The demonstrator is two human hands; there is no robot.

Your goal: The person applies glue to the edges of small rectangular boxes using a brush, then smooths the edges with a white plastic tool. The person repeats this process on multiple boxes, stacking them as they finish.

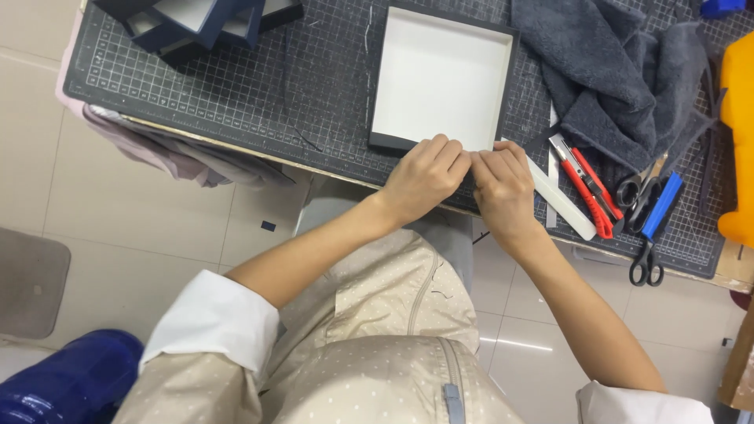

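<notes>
A shallow square box [440, 74] with a white inside and dark walls lies on the dark cutting mat [236, 86]. My left hand [424, 177] and my right hand [503, 184] meet side by side at the box's near edge. Their fingertips press against the near wall, close to its right corner. The fingers are curled; whatever thin piece they pinch is hidden under them. A white strip [561, 206] pokes out to the right of my right hand.
Right of the hands lie a red utility knife [585, 184], black scissors [640, 192] and blue-handled scissors [656, 228]. A grey towel [613, 71] covers the far right. Dark blue boxes [196, 23] stand at the far left. An orange object [738, 141] sits at the right edge.
</notes>
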